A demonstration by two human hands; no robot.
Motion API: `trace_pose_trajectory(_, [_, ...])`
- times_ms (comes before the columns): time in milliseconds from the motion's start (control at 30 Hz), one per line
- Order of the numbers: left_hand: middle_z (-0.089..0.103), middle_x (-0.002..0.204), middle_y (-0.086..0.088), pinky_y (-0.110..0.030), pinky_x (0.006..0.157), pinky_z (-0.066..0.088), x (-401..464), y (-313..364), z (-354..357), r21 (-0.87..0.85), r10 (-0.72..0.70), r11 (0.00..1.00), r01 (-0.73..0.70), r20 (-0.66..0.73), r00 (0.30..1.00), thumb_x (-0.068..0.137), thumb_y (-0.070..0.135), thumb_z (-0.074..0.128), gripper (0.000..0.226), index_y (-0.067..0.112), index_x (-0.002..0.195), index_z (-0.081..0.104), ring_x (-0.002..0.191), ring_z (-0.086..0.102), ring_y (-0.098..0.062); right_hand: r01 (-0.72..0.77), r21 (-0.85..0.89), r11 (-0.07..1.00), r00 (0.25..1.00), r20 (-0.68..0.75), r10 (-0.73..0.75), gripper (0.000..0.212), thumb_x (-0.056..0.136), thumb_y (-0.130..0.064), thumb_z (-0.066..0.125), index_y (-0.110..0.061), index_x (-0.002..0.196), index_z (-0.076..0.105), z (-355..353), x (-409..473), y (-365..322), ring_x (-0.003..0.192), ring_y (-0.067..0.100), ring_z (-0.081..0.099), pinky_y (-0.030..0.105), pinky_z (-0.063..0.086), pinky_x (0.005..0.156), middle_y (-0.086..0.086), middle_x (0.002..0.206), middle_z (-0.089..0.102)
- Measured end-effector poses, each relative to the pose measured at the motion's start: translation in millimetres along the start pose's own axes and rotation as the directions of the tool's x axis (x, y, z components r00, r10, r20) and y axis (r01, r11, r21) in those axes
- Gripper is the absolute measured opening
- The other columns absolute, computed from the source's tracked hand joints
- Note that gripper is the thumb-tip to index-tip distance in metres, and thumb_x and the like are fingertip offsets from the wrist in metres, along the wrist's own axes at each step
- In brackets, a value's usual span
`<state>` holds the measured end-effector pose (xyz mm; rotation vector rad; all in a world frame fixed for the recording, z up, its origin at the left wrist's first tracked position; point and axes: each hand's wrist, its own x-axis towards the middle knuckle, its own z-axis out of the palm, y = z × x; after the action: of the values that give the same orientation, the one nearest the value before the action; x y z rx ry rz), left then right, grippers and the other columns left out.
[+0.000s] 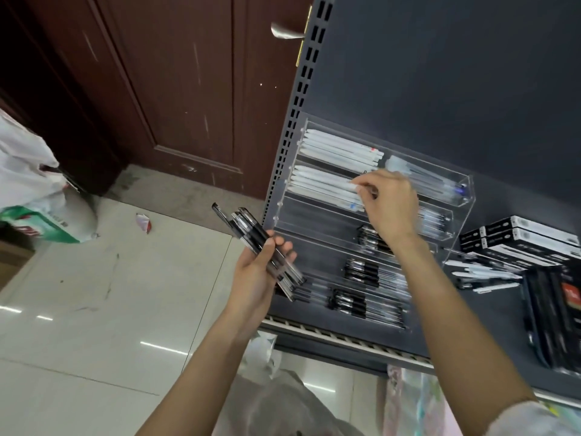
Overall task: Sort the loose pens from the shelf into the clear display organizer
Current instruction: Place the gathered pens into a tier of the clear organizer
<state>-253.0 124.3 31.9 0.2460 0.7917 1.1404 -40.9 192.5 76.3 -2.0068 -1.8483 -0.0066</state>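
A person's left hand [262, 269] grips a bundle of black-capped pens [264, 247] in curled fingers just in front of a dark shelf [490, 313], where loose pens [481, 275] lie beside black boxes [518, 237]. Farther back, the right hand [390, 202] pinches a white pen [327, 185] in the upper tier of the clear display organizer [462, 196], whose lower tiers hold black pens

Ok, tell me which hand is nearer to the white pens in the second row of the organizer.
Right. The right hand has its fingers touching the white pens in the clear organizer. The left hand is lower and off to the left, gripping a bundle of black pens.
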Motion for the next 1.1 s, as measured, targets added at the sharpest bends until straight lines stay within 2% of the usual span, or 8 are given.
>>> trace_pose_trajectory(433, [0.065,0.077,-0.001,-0.036,0.087,0.056,12,-8,16,-0.010,-0.041,0.999,0.040,-0.037,0.998,0.099,0.005,0.040,0.014,0.006,0.104,0.054,0.080,0.067,-0.015,-0.002,-0.034,0.999,0.999,0.039,0.003,0.011,0.088,-0.018,0.065,-0.018,0.098,0.070,7,7,2,0.080,0.020,0.066,0.036,0.055,0.074,0.000,0.100,0.068])
trace_pose_trajectory(500, [0.065,0.081,-0.002,-0.036,0.089,0.055,11,-8,18,-0.010,-0.031,0.999,0.031,-0.025,0.999,0.099,0.005,0.040,0.014,0.006,0.103,0.054,0.084,0.068,-0.016,-0.002,-0.061,0.998,1.000,-0.022,0.001,0.014,0.089,-0.019,0.064,-0.016,0.101,0.069,2,-1,-1,0.082,0.023,0.066,0.034,0.054,0.071,0.002,0.102,0.068])
trace_pose_trajectory(600, [0.067,0.093,-0.004,-0.037,0.091,0.054,10,-10,22,0.007,-0.003,1.000,0.003,-0.002,1.000,0.099,0.005,0.039,0.015,0.005,0.106,0.053,0.093,0.068,-0.017,0.023,0.128,0.992,0.992,-0.128,-0.007,0.014,0.088,-0.017,0.063,-0.015,0.101,0.069,-11,-32,-18,0.082,0.015,0.062,0.024,0.048,0.065,0.000,0.097,0.069])
trace_pose_trajectory(700, [0.067,0.112,-0.010,-0.037,0.092,0.053,9,-14,25,0.034,0.006,0.999,-0.006,0.013,1.000,0.099,0.006,0.039,0.026,-0.002,0.121,0.050,0.106,0.065,-0.021,-0.007,0.394,0.919,0.992,0.116,-0.042,0.014,0.087,-0.023,0.065,-0.022,0.101,0.069,-12,-68,-45,0.076,0.000,0.060,0.020,0.052,0.067,-0.010,0.092,0.068])
trace_pose_trajectory(833, [0.065,0.118,-0.011,-0.029,0.082,0.055,7,-20,31,0.033,-0.006,0.999,0.004,0.063,0.998,0.097,0.008,0.041,0.026,-0.002,0.117,0.053,0.104,0.064,-0.020,-0.069,0.411,0.909,0.962,0.268,-0.049,0.016,0.086,-0.028,0.067,-0.026,0.102,0.067,2,-86,-53,0.078,-0.003,0.060,0.022,0.053,0.071,-0.015,0.092,0.069])
trace_pose_trajectory(933, [0.063,0.123,-0.013,-0.031,0.087,0.054,5,-25,32,0.035,0.006,0.999,-0.010,0.110,0.994,0.091,0.014,0.046,0.034,-0.002,0.120,0.053,0.109,0.062,-0.023,-0.152,0.491,0.858,0.953,0.303,-0.004,0.019,0.084,-0.019,0.070,-0.023,0.102,0.069,3,-87,-50,0.079,-0.002,0.063,0.018,0.051,0.076,-0.012,0.089,0.071])
trace_pose_trajectory(1033, [0.067,0.118,-0.010,-0.033,0.085,0.055,5,-31,32,0.104,0.034,0.994,-0.045,0.104,0.994,0.094,0.015,0.044,0.028,0.001,0.115,0.056,0.105,0.065,-0.022,-0.166,0.546,0.821,0.963,0.268,0.017,0.017,0.084,-0.017,0.070,-0.020,0.100,0.071,0,-88,-43,0.077,-0.004,0.064,0.011,0.049,0.074,-0.011,0.087,0.071])
trace_pose_trajectory(1100, [0.071,0.101,-0.007,-0.035,0.083,0.056,7,-33,28,0.115,0.069,0.991,-0.072,0.030,0.997,0.098,0.012,0.042,0.019,0.003,0.108,0.055,0.094,0.068,-0.019,-0.148,0.520,0.841,0.977,0.206,0.045,0.016,0.085,-0.019,0.068,-0.020,0.101,0.070,-5,-86,-32,0.076,-0.007,0.061,0.004,0.044,0.072,-0.012,0.089,0.069])
